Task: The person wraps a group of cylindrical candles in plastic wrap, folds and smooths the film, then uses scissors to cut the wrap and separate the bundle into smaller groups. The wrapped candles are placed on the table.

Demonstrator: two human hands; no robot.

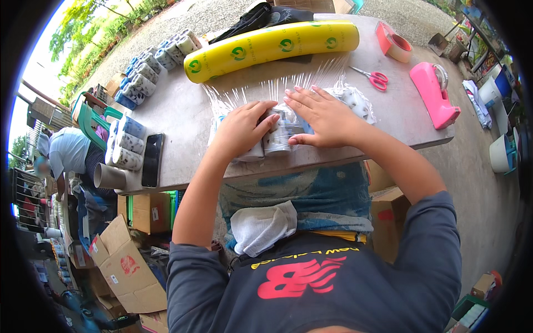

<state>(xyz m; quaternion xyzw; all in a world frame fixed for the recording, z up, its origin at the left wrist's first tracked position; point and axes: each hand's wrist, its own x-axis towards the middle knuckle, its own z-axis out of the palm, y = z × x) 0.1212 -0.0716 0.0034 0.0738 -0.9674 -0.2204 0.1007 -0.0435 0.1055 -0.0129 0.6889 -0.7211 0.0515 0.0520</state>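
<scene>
Several printed rolls (277, 135) lie side by side near the table's front edge, with clear cling film over them. My left hand (249, 127) rests on the left rolls, fingers bent. My right hand (318, 118) lies flat on the right ones, fingers spread, its thumb near the middle roll. Stretched film runs from the rolls up to a large yellow roll of cling wrap (272, 48) across the back of the table. Right of my right hand, a wrapped bundle (354, 102) shows a patterned roll through the film. My palms hide part of the rolls.
Red-handled scissors (378, 80), a tape roll (399, 46) and a pink tape dispenser (435, 95) lie at right. Patterned rolls (143, 79), a phone (153, 160) and a cardboard tube (110, 176) are at left. A person (68, 152) bends beyond the table; cardboard boxes (129, 266) stand below.
</scene>
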